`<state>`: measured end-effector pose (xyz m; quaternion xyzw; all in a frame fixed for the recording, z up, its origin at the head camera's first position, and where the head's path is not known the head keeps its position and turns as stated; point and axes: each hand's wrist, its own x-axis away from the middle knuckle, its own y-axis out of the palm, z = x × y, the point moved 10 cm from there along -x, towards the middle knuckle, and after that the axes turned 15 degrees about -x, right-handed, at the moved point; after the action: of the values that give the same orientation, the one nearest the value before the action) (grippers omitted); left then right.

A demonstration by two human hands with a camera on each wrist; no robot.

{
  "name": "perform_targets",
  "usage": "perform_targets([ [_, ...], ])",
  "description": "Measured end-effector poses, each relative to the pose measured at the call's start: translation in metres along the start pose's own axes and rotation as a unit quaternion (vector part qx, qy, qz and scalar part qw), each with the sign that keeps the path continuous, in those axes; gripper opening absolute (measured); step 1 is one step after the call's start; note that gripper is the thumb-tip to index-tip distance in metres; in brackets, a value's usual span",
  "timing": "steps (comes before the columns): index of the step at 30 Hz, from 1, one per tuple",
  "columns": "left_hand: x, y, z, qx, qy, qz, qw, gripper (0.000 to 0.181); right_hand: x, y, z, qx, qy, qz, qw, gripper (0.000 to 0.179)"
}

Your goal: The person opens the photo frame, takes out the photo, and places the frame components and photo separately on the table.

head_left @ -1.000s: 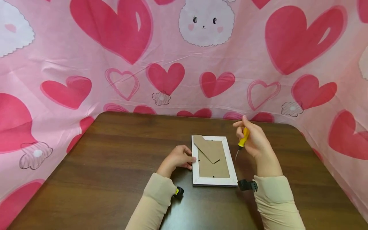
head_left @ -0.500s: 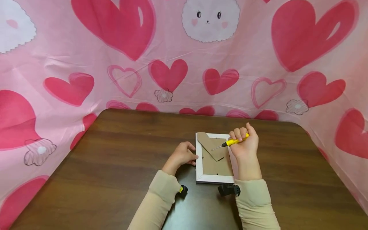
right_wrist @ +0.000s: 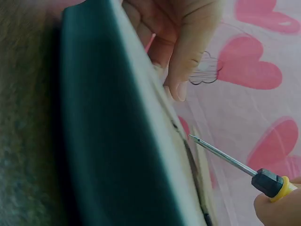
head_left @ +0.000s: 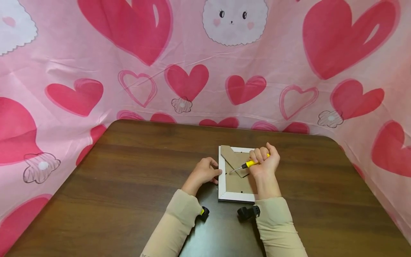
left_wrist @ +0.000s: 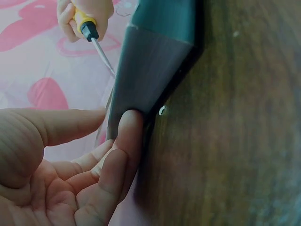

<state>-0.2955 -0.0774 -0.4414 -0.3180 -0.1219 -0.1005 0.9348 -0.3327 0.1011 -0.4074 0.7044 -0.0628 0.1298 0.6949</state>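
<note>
A white-rimmed picture frame point(head_left: 237, 196) lies face down on the table, its brown backing board point(head_left: 232, 186) and folded stand flap point(head_left: 228, 155) uppermost. Small black tabs sit along the board's edges. My left hand point(head_left: 203, 172) holds the frame's left edge; in the left wrist view the thumb is at the back face and a finger lies against the side point(left_wrist: 143, 70). My right hand point(head_left: 265, 165) grips a yellow and black screwdriver point(head_left: 251, 163). Its tip points at the left tab; the right wrist view shows the metal shaft point(right_wrist: 223, 155) with its tip just off the board.
The dark wooden table point(head_left: 128, 185) extends around the frame on all sides. A pink cloth point(head_left: 212, 57) printed with hearts hangs behind and beside it. Black wrist cameras point(head_left: 247, 213) are strapped at both cuffs, low over the table.
My right hand has swung left from beside the frame to over it, turning the screwdriver from pointing down to pointing left. The left hand stays at the frame's edge.
</note>
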Motion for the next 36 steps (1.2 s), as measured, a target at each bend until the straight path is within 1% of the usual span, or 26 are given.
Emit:
perform_targets([
  [5, 0.001, 0.003, -0.001, -0.013, 0.002, 0.000, 0.9999, 0.031, 0.000, -0.006, 0.002, 0.022, -0.011, -0.002, 0.9997, 0.071],
  [9, 0.002, 0.003, 0.000, -0.027, 0.008, 0.004, 0.9996, 0.038, 0.001, -0.009, 0.004, 0.051, -0.021, -0.003, 0.9985, 0.070],
  [14, 0.002, 0.002, 0.002, -0.049, 0.010, 0.014, 0.9987, 0.044, 0.000, -0.009, 0.004, 0.059, -0.033, -0.008, 0.9977, 0.068],
  [16, 0.002, 0.001, 0.003, -0.060, 0.010, 0.019, 0.9979, 0.044, 0.000, -0.010, 0.004, 0.060, -0.036, 0.000, 0.9975, 0.066],
  [20, 0.002, -0.001, 0.004, -0.079, 0.012, 0.029, 0.9964, 0.043, -0.001, -0.017, 0.004, 0.070, -0.048, 0.029, 0.9960, 0.065],
  [23, 0.002, -0.002, 0.004, -0.075, 0.011, 0.030, 0.9967, 0.042, -0.002, -0.019, 0.005, 0.069, -0.055, 0.038, 0.9954, 0.066],
  [30, 0.000, 0.000, 0.003, -0.045, 0.006, 0.021, 0.9987, 0.041, 0.000, -0.012, 0.003, 0.064, -0.078, 0.026, 0.9946, 0.065],
  [33, 0.001, -0.001, 0.003, -0.043, 0.004, 0.022, 0.9988, 0.040, 0.003, -0.007, 0.005, 0.077, -0.089, 0.021, 0.9927, 0.065],
  [36, 0.002, -0.002, 0.005, -0.058, 0.006, 0.031, 0.9978, 0.039, 0.008, 0.000, 0.009, 0.109, -0.104, 0.011, 0.9886, 0.064],
])
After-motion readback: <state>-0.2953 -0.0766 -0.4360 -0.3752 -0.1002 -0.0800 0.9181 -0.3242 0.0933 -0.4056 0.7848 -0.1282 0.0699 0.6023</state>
